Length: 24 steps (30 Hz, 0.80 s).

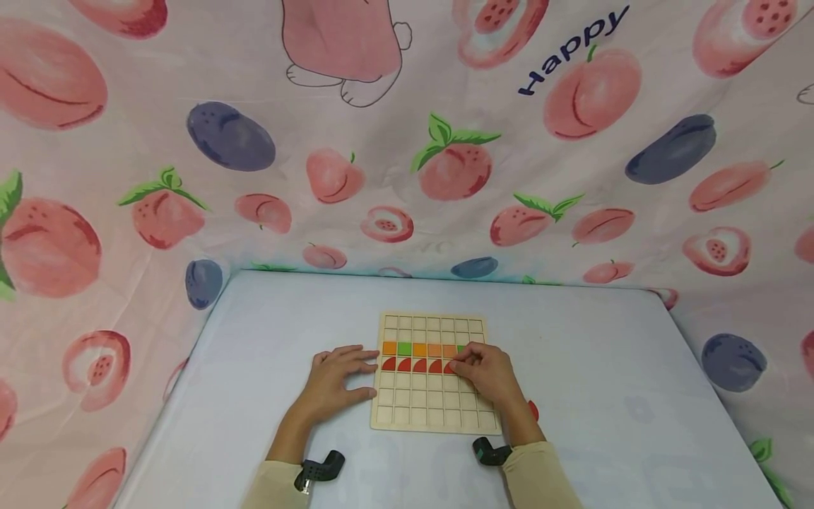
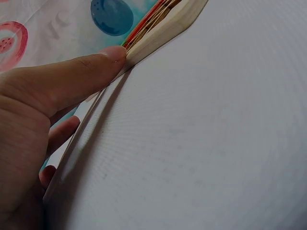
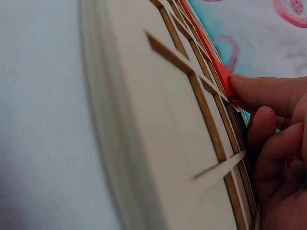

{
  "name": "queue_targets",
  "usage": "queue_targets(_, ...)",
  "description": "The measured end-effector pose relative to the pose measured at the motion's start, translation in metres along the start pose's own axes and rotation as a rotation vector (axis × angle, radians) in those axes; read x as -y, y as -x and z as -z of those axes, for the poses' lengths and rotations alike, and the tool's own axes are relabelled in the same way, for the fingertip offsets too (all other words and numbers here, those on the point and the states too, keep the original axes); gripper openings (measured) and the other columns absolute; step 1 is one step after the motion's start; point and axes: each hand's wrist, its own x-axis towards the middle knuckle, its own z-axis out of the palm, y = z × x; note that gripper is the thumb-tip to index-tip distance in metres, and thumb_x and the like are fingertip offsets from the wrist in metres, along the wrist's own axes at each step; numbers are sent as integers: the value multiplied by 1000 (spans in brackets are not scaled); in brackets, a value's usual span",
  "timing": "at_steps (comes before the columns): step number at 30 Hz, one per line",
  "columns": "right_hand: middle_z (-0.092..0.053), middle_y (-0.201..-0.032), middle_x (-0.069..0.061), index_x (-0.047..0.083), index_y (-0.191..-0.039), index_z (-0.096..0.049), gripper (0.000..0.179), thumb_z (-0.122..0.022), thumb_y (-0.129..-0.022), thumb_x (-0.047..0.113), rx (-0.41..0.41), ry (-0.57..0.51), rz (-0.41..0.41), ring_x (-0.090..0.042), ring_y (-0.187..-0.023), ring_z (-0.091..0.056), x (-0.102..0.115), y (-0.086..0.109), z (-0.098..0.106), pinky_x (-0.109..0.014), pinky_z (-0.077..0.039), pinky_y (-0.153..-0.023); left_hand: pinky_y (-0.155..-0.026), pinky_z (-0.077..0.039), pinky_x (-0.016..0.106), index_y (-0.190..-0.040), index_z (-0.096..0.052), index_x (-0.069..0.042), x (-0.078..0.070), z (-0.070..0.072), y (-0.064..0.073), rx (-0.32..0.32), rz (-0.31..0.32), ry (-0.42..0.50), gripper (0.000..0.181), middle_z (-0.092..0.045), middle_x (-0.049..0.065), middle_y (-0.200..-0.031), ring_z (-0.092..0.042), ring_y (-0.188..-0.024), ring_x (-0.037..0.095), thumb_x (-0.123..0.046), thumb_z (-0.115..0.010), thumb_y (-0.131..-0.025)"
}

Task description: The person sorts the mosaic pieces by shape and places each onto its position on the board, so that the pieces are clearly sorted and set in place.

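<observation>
A square wooden grid board (image 1: 439, 401) lies on the white table. One row of its cells holds orange and green square tiles (image 1: 420, 350); just below is a row of red quarter-circle tiles (image 1: 404, 365). At the right end of that red row, my right hand (image 1: 488, 371) pinches a red tile (image 3: 222, 79) between thumb and fingers, low over the cells. My left hand (image 1: 340, 375) spreads its fingers along the board's left edge, and in the left wrist view its thumb (image 2: 91, 72) presses against the side of the board.
Another red piece (image 1: 533, 410) lies on the table beside my right wrist, partly hidden by it. Behind the white table (image 1: 604, 353) hangs a fruit-print cloth (image 1: 381, 141), which also runs along both sides.
</observation>
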Motion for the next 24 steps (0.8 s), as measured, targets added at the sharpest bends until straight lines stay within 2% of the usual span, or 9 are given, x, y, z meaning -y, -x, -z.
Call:
queue_targets(14,-60,-65,3,15,-82,-73,12,-85,-81,16,-25,52,17,-12,-62,-51,0,1,-1,-26,-40,-59,-109,-25,55,-118,-77,-26,0,0,0,-5,-8,-11,41,-63,-18,-141,-47,-143,17,-40,-86,-80)
queue_targets(24,-59,-71,0,13,-91,-73,16,-84,-83,20,24,-27,-11,-12,-64,-51,-7,0,4,-25,-42,-63,-110,-25,56,-117,-77,-27,0,-1,0,-4,-5,-18,41,-63,-19,-141,-47,-143,16,-41,-86,-80)
